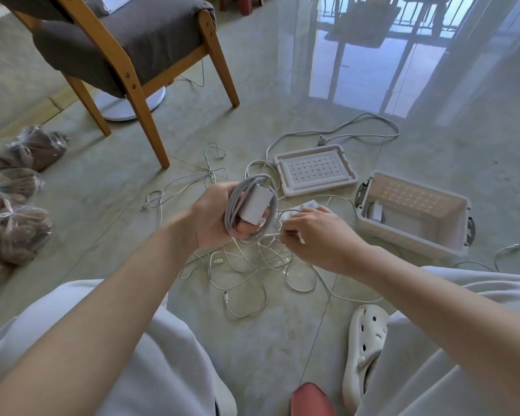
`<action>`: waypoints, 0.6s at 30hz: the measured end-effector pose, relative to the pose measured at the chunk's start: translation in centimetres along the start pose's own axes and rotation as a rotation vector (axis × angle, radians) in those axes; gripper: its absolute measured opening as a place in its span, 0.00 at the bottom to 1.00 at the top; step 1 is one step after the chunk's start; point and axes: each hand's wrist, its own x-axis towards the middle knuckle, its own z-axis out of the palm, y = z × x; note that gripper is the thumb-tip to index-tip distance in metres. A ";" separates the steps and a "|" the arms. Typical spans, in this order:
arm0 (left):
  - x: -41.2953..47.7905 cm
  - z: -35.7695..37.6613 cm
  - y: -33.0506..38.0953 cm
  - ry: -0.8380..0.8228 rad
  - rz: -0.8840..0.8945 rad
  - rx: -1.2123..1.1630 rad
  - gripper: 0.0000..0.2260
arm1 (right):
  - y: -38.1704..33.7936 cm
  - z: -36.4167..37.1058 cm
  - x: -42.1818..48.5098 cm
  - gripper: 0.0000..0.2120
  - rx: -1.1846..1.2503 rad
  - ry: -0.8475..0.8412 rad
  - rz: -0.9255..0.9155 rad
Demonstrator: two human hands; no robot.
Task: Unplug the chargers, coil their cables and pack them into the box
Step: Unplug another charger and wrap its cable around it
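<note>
We have one charger [257, 204] in the left hand [213, 217], fingers curled round the white brick and the grey cable [237, 199] looped lengthwise over it, a firm, closed hold. The right hand [315, 232] sits just beside it, low over the floor. Its thumb and fingertips pinch the cable end [278, 234], which seems to run out from the bottom of the coil. The box [412, 235] stands open off to the right, with a second charger [376, 213] already lying at its left end. Its lid [351, 175] lies upturned beyond the hands.

Our judgement is that we are finishing this coil, so the care goes into the tail. We want to draw the end free of the loose cables [246, 274] tangled on the floor underneath before winding, because if a stray loop rides up with it, the bundle will snag. Then we lay the last turns alongside the others, not across them, with light tension, and tuck the end under a turn so it holds. The left thumb should pin the loops against the brick until that tuck is made — loosen early and the springy cable will likely fan out. Only then do we carry the bundle to the box and set it beside the one inside.
</note>
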 end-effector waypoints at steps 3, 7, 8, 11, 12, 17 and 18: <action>-0.5 -0.1 0.3 -0.063 -0.028 0.148 0.13 | -0.2 0.1 0.2 0.11 -0.029 -0.043 0.006; -1.1 -0.4 0.5 -0.116 -0.071 0.356 0.14 | 1.0 -0.3 0.5 0.12 -0.109 -0.116 0.025; -1.2 -0.7 0.5 -0.081 -0.080 0.402 0.16 | 1.2 -0.4 0.5 0.12 -0.099 -0.128 0.019; -1.5 -1.3 0.7 -0.013 -0.065 0.432 0.22 | 1.1 -0.6 0.3 0.12 0.024 -0.172 -0.014; -1.6 -1.3 0.8 -0.001 -0.048 0.427 0.22 | 0.7 -0.5 0.1 0.11 0.060 -0.190 -0.034; -1.1 -1.7 0.8 0.084 0.059 0.288 0.20 | -0.5 0.5 -0.8 0.12 0.090 -0.268 -0.232; -1.0 -1.8 0.8 0.056 0.067 0.254 0.18 | -0.5 0.6 -0.8 0.11 0.078 -0.287 -0.241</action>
